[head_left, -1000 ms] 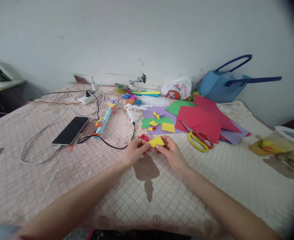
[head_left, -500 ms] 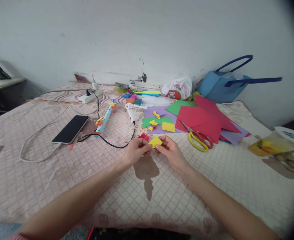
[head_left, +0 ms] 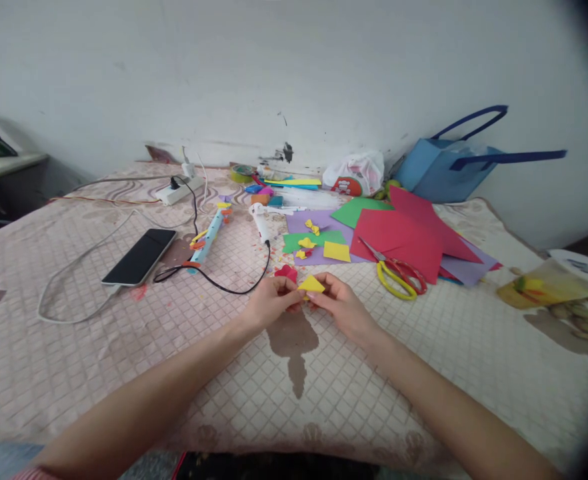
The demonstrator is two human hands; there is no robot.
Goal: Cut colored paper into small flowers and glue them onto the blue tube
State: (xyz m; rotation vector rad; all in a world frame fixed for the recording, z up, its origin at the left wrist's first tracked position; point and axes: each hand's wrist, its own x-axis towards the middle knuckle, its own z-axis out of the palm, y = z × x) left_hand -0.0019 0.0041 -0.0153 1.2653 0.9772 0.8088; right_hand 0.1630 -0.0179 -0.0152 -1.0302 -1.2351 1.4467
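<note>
Between my two hands is a small piece of yellow paper (head_left: 312, 285), folded to a pointed, triangular shape. My left hand (head_left: 274, 301) pinches its left side with thumb and fingers. On the right edge, my right hand (head_left: 340, 300) is closed in a pinch. A red paper flower (head_left: 287, 272) lies just beyond my left fingers. Farther back, small yellow folded pieces (head_left: 307, 243) rest on green paper (head_left: 291, 241), beside a flat yellow square (head_left: 337, 251). Scissors with yellow and red handles (head_left: 397, 279) lie to the right of my hands.
A white glue gun (head_left: 261, 224) trails a black cord. To its left are a decorated blue strip (head_left: 208, 239), a phone (head_left: 140, 257) and a power strip (head_left: 180, 191). Red sheets (head_left: 399, 240), a blue bag (head_left: 444, 172) and a plastic container (head_left: 549, 283) stand or lie right.
The yellow paper in my hands now looks more folded, with a triangular top instead of a broader, flatter shape. My hands have barely moved.
</note>
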